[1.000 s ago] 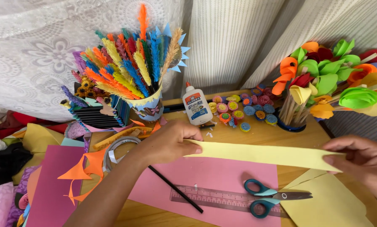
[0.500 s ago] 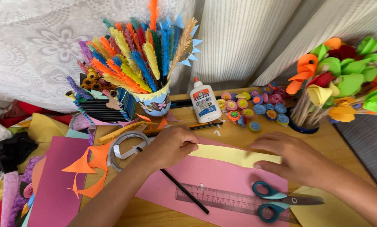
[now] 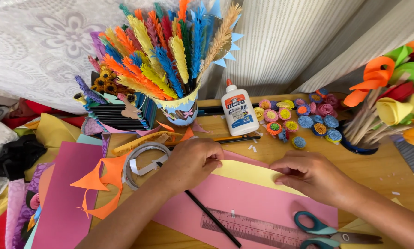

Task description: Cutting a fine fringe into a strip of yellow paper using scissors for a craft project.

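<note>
A yellow paper strip [image 3: 248, 173] lies folded over a pink paper sheet [image 3: 244, 205] on the wooden table [image 3: 391, 171]. My left hand [image 3: 193, 161] presses down on the strip's left end. My right hand [image 3: 311, 176] pinches and presses its right end. Below the hands lie a clear ruler [image 3: 258, 229], a black pencil [image 3: 211, 217] and teal-handled scissors [image 3: 329, 230].
A white glue bottle [image 3: 237, 110], a cup of coloured paper feathers [image 3: 163, 64], several small rolled paper flowers [image 3: 304, 117], a pot of paper flowers on sticks [image 3: 387, 110], a tape roll [image 3: 140, 161], orange cut-outs [image 3: 101, 184] and stacked coloured sheets [image 3: 59, 193] surround the work area.
The long yellow strip, held stretched out a second ago, now lies doubled over and shorter. My right hand moved left from the far end to press the fold.
</note>
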